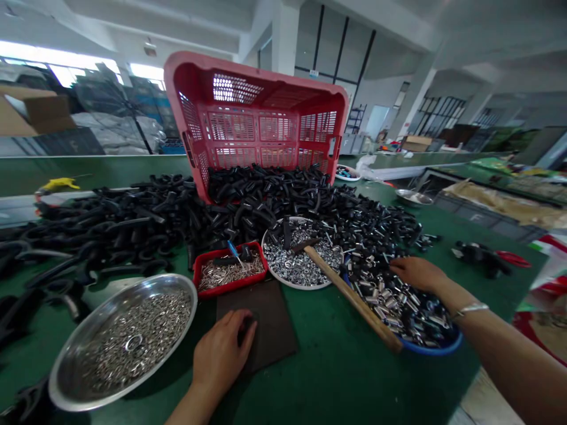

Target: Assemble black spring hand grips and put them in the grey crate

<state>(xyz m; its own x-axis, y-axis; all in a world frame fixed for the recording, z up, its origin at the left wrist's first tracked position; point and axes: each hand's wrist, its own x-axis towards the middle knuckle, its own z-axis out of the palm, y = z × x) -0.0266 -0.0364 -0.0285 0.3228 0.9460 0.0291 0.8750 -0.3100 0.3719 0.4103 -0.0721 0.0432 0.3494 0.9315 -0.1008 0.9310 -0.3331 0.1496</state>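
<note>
My left hand (224, 348) rests at the left side of a dark square mat (277, 324), its fingers curled in towards the thumb. Something dark shows between finger and thumb, but I cannot make out whether it is a part or shadow. Over the far side of a blue basin (436, 350) my right hand (419, 274) reaches with fingers pinched at the heap of bolts, springs and black parts; what the fingertips hold is hidden. A hammer (349, 295) with a wooden handle lies across a white tray (305, 285) of small metal nuts, its handle end over the blue basin.
A steel bowl (188, 313) of small metal pieces stands left. Behind the mat sits a red tray (233, 284) of pins with a blue-handled screwdriver (233, 250). Black curved plastic parts (146, 218) pile across the table, spilling from a tipped red crate (257, 77).
</note>
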